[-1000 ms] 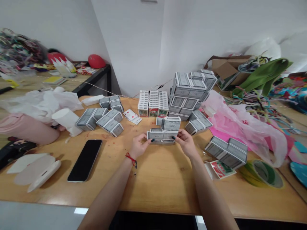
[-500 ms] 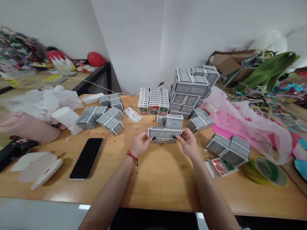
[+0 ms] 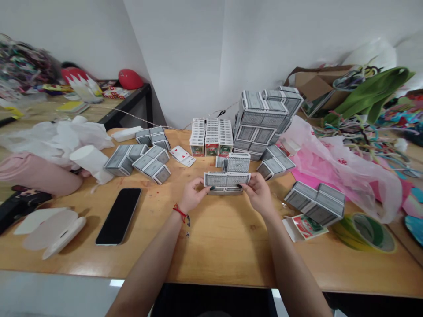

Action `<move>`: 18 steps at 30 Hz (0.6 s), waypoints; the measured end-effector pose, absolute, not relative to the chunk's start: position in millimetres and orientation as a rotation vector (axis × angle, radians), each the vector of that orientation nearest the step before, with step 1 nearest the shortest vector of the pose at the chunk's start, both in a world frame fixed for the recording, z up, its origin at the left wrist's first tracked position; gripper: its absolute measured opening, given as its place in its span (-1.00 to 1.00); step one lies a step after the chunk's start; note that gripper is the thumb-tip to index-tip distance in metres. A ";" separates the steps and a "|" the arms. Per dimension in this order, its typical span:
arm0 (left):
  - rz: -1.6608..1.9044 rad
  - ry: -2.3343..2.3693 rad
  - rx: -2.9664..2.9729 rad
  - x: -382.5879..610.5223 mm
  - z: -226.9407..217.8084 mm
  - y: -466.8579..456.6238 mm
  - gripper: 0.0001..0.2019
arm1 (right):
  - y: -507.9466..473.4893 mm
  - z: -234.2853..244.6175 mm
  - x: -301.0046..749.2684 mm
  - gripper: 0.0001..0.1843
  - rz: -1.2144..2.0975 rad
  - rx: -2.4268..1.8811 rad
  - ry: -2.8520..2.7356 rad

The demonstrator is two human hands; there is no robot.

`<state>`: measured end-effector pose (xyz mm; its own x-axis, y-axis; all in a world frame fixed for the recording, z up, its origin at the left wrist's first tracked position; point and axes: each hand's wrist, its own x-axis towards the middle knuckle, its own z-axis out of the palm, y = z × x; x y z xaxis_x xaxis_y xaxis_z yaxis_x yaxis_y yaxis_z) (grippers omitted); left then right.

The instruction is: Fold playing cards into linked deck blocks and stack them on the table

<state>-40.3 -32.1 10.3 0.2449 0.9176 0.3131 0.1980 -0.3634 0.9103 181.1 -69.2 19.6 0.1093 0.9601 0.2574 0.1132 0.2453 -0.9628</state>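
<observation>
Between my hands, low over the middle of the wooden table, is a block of grey-backed playing cards (image 3: 216,179) joined into box shapes. My left hand (image 3: 193,193) pinches its left end, thumb on the front face and fingers behind. At the right end, my right hand (image 3: 259,191) grips it the same way. A raised card box (image 3: 238,163) rises from the block's back right part. Behind it stand stacked card packs (image 3: 211,137) and, to the right, a tall pile of card blocks (image 3: 261,119). Loose playing cards (image 3: 181,156) lie face up to the left.
More card blocks sit left (image 3: 152,164) and right (image 3: 315,203). A black phone (image 3: 119,215), a white paper roll (image 3: 90,160) and a pink tumbler (image 3: 39,174) are on the left. An opened card pack (image 3: 307,226), yellow-green tape (image 3: 363,233) and pink plastic bag (image 3: 350,163) occupy the right.
The front face of the held card block has tipped a little more upright, and my right thumb has shifted slightly. Both hands keep their hold at its ends.
</observation>
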 end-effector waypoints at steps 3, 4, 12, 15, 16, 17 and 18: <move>1.155 1.016 1.723 -40.5 9.7 -31.6 -0.79 | -69.5 18.8 181.0 -0.75 0.857 -1.156 -1.282; 1.152 1.014 1.715 -40.6 9.4 -31.4 -0.79 | -69.6 18.4 180.9 -0.75 0.843 -1.157 -1.273; 1.150 0.982 1.744 -41.0 10.7 -30.9 -0.80 | -71.5 21.5 181.0 -0.76 0.841 -1.164 -1.276; 1.149 0.993 1.782 -41.2 10.8 -30.8 -0.79 | -72.2 23.6 180.7 -0.77 0.870 -1.166 -1.295; 1.144 0.993 1.790 -41.3 10.6 -30.7 -0.79 | -72.3 23.7 180.8 -0.78 0.865 -1.174 -1.300; 1.139 0.989 1.795 -41.4 10.4 -30.7 -0.79 | -72.2 23.4 181.0 -0.78 0.858 -1.183 -1.305; 1.131 0.982 1.799 -41.5 10.1 -30.7 -0.80 | -72.0 22.7 181.5 -0.79 0.849 -1.192 -1.309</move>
<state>-41.5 -30.7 10.1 0.3057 0.8936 0.3286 0.2001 -0.3977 0.8954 181.5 -72.0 22.7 0.1267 0.9591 0.2531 0.1599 0.2321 -0.9595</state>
